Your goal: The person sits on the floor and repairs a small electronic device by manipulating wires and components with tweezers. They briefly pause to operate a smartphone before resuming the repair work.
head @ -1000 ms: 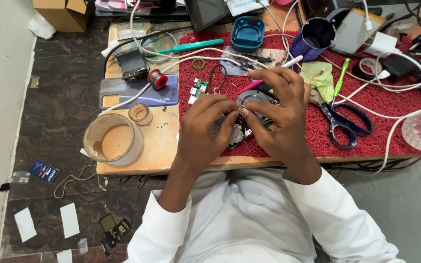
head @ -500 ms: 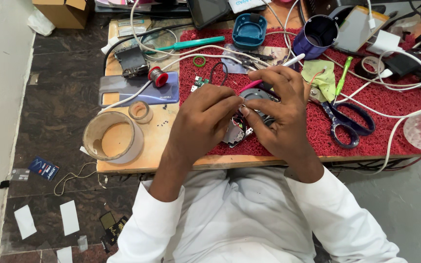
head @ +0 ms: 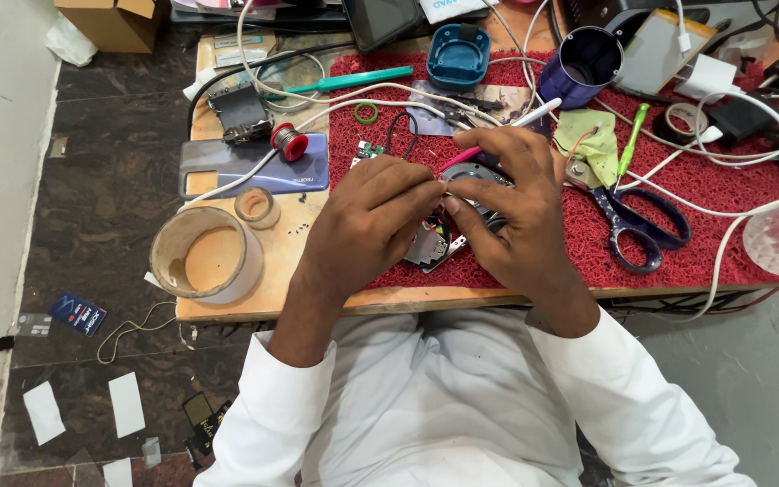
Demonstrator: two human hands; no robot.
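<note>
Two-handed work at the near edge of a wooden table (head: 227,307), on the red bristly mat (head: 723,234) spread under and to the right of the hands. Hardly shifted against a second ago: left hand (head: 367,221) curled, fingertips pinched on a small dark round device (head: 472,174); right hand (head: 516,216) arched over it from the other side, fingers bent around its rim. Between the two, a pink tool (head: 460,159); which hand has it, not clear. Same grip, same spot, so fiddly work on the device judged ongoing rather than done. Far beyond the left hand, on the floor past the table's corner, a brown cardboard box (head: 110,18). Left of the left hand, a wide empty tape roll (head: 164,261), and beyond that a violet phone back cover (head: 227,167). Right of the right hand, blue-handled scissors (head: 633,225). On the dark floor left of the left elbow, a small blue card (head: 78,314) with red and white print, then plain white paper slips (head: 126,404).
</note>
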